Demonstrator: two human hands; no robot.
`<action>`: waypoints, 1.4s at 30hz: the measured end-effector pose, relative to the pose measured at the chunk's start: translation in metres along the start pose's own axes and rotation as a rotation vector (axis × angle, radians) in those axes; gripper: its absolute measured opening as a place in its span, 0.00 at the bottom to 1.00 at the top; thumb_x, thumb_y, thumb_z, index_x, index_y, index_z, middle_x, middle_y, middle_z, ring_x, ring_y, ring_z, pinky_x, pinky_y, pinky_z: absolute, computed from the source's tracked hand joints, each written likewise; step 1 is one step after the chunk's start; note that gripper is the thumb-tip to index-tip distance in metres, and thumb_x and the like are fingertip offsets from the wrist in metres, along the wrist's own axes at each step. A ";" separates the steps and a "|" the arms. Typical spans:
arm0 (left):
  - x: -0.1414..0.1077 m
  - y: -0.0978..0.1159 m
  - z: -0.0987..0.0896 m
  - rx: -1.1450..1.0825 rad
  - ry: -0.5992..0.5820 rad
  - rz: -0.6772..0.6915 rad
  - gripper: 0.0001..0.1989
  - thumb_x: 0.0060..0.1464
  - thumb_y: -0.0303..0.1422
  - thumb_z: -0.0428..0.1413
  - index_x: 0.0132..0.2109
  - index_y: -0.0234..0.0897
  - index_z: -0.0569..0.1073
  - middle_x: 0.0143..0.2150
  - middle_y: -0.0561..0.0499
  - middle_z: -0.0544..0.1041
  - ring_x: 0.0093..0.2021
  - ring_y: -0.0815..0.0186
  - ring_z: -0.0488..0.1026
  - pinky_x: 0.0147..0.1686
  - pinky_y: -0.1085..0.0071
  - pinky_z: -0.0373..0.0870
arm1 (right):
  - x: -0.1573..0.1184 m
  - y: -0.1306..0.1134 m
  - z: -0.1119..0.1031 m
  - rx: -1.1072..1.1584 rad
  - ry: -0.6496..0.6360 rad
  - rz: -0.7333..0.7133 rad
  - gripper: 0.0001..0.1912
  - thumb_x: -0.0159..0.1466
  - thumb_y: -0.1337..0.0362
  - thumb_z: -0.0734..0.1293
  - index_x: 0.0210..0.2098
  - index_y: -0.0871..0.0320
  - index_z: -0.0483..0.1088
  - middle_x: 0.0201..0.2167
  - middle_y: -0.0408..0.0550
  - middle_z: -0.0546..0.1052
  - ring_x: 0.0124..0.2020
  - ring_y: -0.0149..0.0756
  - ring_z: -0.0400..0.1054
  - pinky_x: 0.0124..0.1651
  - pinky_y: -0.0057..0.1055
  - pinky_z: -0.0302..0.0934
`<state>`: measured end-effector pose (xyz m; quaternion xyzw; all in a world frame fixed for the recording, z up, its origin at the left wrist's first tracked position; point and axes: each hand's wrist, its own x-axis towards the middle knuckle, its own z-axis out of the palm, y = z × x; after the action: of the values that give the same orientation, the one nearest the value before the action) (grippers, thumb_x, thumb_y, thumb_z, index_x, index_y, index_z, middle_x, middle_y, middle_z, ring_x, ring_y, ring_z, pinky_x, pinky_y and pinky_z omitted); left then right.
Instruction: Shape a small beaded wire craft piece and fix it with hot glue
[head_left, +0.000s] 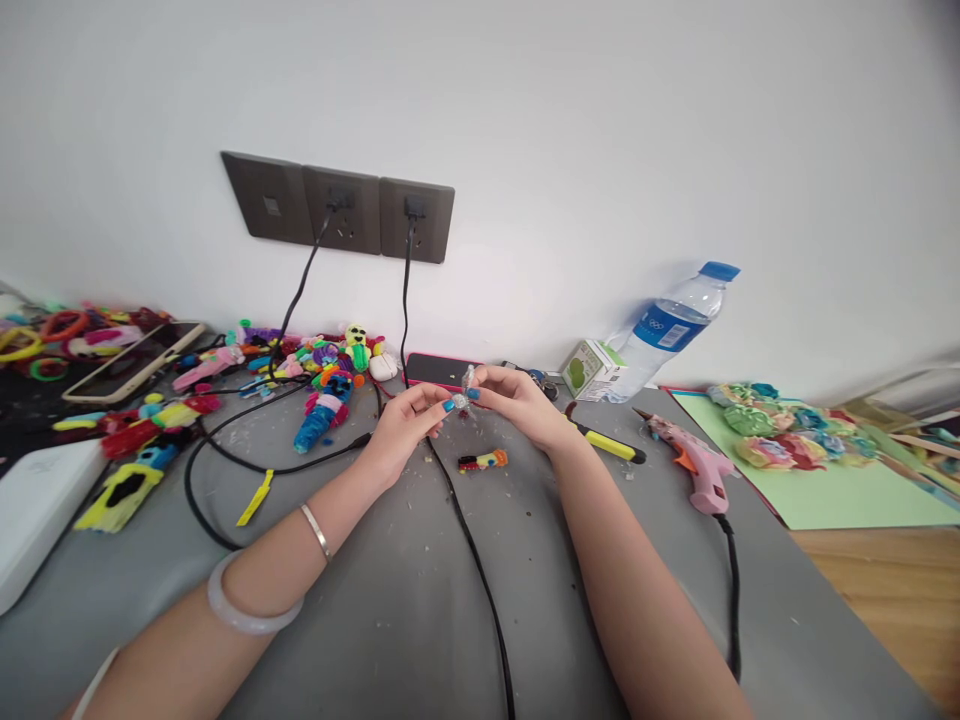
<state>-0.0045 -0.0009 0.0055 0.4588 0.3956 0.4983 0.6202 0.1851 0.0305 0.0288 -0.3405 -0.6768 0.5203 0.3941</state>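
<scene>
Over the middle of the grey table, a small clear, shiny piece (460, 400) is pinched between the fingertips of both hands. My left hand (406, 428) comes from the lower left, thumb and forefinger closed on the piece's left side. From the right, my right hand (519, 402) grips the same piece, its blue-nailed thumb beside the left thumb. What exactly the piece is, I cannot make out. Just below the hands lies a small yellow, orange and black pipe-cleaner figure (484, 460).
Pipe-cleaner figures (322, 400), a phone (135, 362) and a white box (46, 505) lie left. Black cables (480, 560) cross the table. Yellow-handled pliers (611, 444), a pink glue gun (701, 468), a bottle (670, 325) and green paper (847, 495) are right.
</scene>
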 end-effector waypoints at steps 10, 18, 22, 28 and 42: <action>0.001 -0.002 0.000 -0.009 0.005 0.001 0.15 0.44 0.42 0.66 0.35 0.38 0.75 0.27 0.56 0.70 0.28 0.71 0.65 0.29 0.73 0.62 | -0.001 -0.001 0.002 -0.006 -0.030 0.053 0.11 0.61 0.56 0.69 0.33 0.59 0.71 0.32 0.44 0.70 0.33 0.32 0.62 0.39 0.30 0.55; 0.002 -0.004 -0.001 0.032 -0.007 0.010 0.14 0.47 0.42 0.64 0.36 0.38 0.73 0.26 0.56 0.69 0.28 0.70 0.65 0.29 0.73 0.62 | 0.003 0.003 -0.002 -0.004 0.150 -0.068 0.10 0.61 0.59 0.69 0.33 0.57 0.66 0.29 0.41 0.66 0.30 0.30 0.60 0.34 0.27 0.54; 0.001 -0.004 -0.001 0.032 -0.016 0.017 0.14 0.48 0.42 0.64 0.36 0.38 0.73 0.27 0.56 0.69 0.29 0.70 0.66 0.29 0.74 0.62 | 0.003 0.002 -0.003 -0.074 0.209 -0.098 0.10 0.62 0.58 0.68 0.41 0.55 0.68 0.41 0.47 0.72 0.40 0.34 0.65 0.38 0.29 0.59; 0.001 -0.003 -0.001 0.039 -0.029 0.016 0.13 0.48 0.41 0.64 0.37 0.38 0.73 0.29 0.55 0.71 0.28 0.71 0.65 0.29 0.74 0.62 | 0.001 -0.002 0.000 -0.040 0.072 -0.077 0.16 0.64 0.51 0.66 0.43 0.56 0.71 0.37 0.48 0.76 0.43 0.38 0.69 0.47 0.34 0.61; 0.002 -0.001 -0.001 -0.045 -0.016 -0.056 0.13 0.45 0.39 0.66 0.35 0.37 0.74 0.29 0.54 0.72 0.27 0.72 0.64 0.28 0.75 0.61 | 0.000 0.005 -0.004 0.042 0.080 0.063 0.17 0.66 0.52 0.63 0.41 0.57 0.78 0.26 0.43 0.68 0.28 0.31 0.60 0.33 0.28 0.55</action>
<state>-0.0053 0.0013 0.0044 0.4376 0.3920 0.4857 0.6473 0.1887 0.0334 0.0250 -0.3737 -0.6383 0.5328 0.4112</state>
